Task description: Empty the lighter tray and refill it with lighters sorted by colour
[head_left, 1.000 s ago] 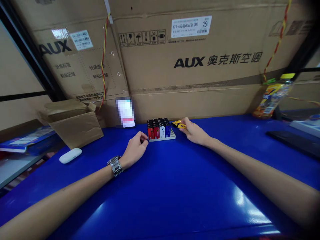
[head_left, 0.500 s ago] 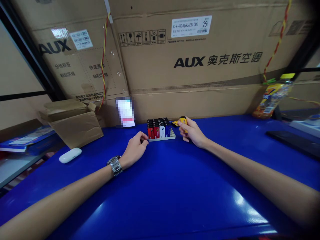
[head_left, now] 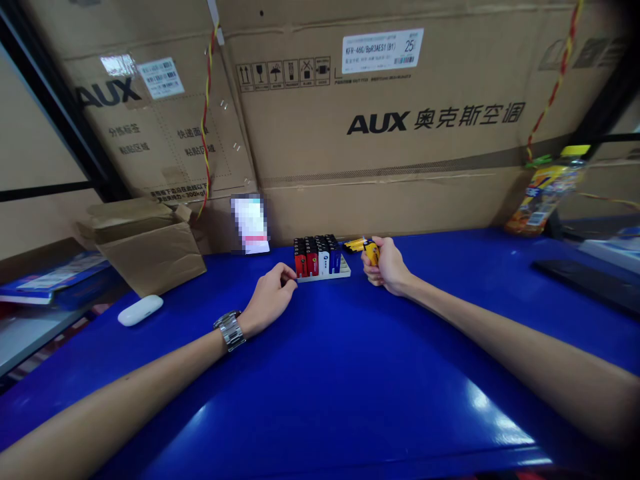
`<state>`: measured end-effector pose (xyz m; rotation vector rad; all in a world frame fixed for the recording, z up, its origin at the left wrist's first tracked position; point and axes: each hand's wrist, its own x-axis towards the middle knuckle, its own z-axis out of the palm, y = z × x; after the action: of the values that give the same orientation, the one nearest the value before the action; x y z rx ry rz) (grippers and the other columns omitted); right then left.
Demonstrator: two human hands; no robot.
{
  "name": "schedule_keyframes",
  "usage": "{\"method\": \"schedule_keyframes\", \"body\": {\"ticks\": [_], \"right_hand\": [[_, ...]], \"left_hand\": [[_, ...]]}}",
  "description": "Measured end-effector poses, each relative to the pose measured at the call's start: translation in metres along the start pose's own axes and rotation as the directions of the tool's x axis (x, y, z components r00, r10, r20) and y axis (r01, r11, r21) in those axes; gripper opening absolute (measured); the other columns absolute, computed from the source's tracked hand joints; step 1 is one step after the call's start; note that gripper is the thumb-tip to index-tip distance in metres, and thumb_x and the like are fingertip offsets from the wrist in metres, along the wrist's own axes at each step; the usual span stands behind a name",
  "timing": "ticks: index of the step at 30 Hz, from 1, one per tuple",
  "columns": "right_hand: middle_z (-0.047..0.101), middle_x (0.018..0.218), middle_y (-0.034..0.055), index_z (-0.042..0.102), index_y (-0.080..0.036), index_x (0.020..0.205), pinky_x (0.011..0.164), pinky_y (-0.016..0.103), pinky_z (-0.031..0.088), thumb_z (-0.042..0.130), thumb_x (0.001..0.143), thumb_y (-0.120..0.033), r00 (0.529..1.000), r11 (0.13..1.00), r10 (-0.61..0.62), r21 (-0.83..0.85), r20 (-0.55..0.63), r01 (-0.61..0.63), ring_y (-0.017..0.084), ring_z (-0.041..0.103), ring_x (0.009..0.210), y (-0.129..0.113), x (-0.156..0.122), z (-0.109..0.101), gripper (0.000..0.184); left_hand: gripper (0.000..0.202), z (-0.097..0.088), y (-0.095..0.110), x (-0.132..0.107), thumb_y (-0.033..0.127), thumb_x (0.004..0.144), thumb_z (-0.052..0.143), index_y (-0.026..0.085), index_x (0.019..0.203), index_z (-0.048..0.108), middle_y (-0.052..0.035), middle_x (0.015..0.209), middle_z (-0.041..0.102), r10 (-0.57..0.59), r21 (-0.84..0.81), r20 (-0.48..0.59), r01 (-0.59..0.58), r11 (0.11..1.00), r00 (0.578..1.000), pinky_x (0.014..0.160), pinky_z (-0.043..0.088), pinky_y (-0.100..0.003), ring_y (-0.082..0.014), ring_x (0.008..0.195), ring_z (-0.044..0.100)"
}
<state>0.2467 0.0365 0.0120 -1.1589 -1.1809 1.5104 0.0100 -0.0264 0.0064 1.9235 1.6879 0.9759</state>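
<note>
Near the table's (head_left: 330, 373) far edge our right hand (head_left: 393, 268) is grasping a yellow lighter (head_left: 372, 253); our left hand (head_left: 273, 293) is touching a tray's (head_left: 345, 272) left corner, grip unclear.

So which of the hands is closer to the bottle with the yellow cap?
Right. The right hand is left of the bottle; the left hand is farther left, beyond the lighter tray.

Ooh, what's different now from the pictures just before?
The right hand has taken hold of a yellow lighter, turned it more upright and drawn it a little to the right, away from the other yellow lighters. The left hand stayed by the left end of the tray, whose standing lighters haven't changed.
</note>
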Motion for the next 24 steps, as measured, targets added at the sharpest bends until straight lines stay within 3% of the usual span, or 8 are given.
{"method": "schedule_keyframes", "body": {"ticks": [4, 11, 15, 19, 24], "right_hand": [[0.022, 0.035, -0.007, 0.031, -0.023, 0.055, 0.033, 0.022, 0.01, 0.024, 0.088, -0.051, 1.0, 0.998, -0.031, -0.052, 0.0, 0.031, 0.007, 0.014, 0.03, 0.0, -0.001, 0.0, 0.043], [0.023, 0.034, -0.0057, 0.032, -0.024, 0.056, 0.032, 0.023, 0.011, 0.014, 0.089, -0.041, 0.999, 1.0, -0.005, -0.023, -0.044, 0.004, 0.008, 0.015, 0.029, -0.002, -0.001, 0.002, 0.042], [0.023, 0.034, -0.0064, 0.032, -0.024, 0.057, 0.032, 0.024, 0.011, 0.017, 0.09, -0.045, 0.999, 0.999, -0.045, -0.027, -0.015, 0.044, 0.008, 0.015, 0.028, 0.001, -0.001, 0.0, 0.042], [0.031, 0.041, -0.0067, 0.038, -0.023, 0.065, 0.032, 0.022, 0.013, 0.032, 0.088, -0.057, 0.978, 0.977, -0.206, -0.051, 0.036, 0.208, 0.007, 0.02, 0.031, 0.009, 0.005, -0.004, 0.042], [0.052, 0.068, -0.0034, 0.036, -0.025, 0.084, 0.04, 0.022, 0.035, 0.051, 0.084, -0.055, 0.905, 0.895, -0.425, -0.141, 0.017, 0.423, 0.008, 0.043, 0.046, 0.015, 0.015, -0.004, 0.033]], "left_hand": [[0.014, 0.001, -0.001, 0.001, 0.019, 0.076, 0.047, 0.019, 0.086, 0.057, -0.0025, 0.083, 0.067, 0.009, 0.0, -0.002, -0.009, 1.0, 1.0, 0.066, 0.042, -0.029, -0.0178, 0.077, 0.06], [0.014, 0.0, 0.0, 0.0, 0.019, 0.076, 0.047, 0.019, 0.086, 0.057, -0.0029, 0.084, 0.067, 0.008, -0.004, 0.005, -0.008, 1.0, 1.0, 0.066, 0.042, -0.029, -0.0183, 0.079, 0.06], [0.015, -0.001, 0.002, -0.001, 0.019, 0.076, 0.047, 0.019, 0.087, 0.057, -0.0033, 0.084, 0.067, 0.005, -0.008, 0.008, -0.005, 1.0, 1.0, 0.067, 0.042, -0.03, -0.0188, 0.081, 0.06], [0.015, 0.0, 0.001, 0.0, 0.018, 0.076, 0.046, 0.019, 0.087, 0.056, -0.0037, 0.084, 0.067, 0.007, -0.011, 0.012, -0.007, 1.0, 1.0, 0.067, 0.042, -0.03, -0.0189, 0.08, 0.06], [0.014, 0.0, 0.002, 0.0, 0.019, 0.077, 0.047, 0.019, 0.087, 0.056, -0.0033, 0.083, 0.066, 0.006, -0.008, 0.01, -0.006, 1.0, 1.0, 0.067, 0.042, -0.03, -0.0185, 0.079, 0.06]]}}
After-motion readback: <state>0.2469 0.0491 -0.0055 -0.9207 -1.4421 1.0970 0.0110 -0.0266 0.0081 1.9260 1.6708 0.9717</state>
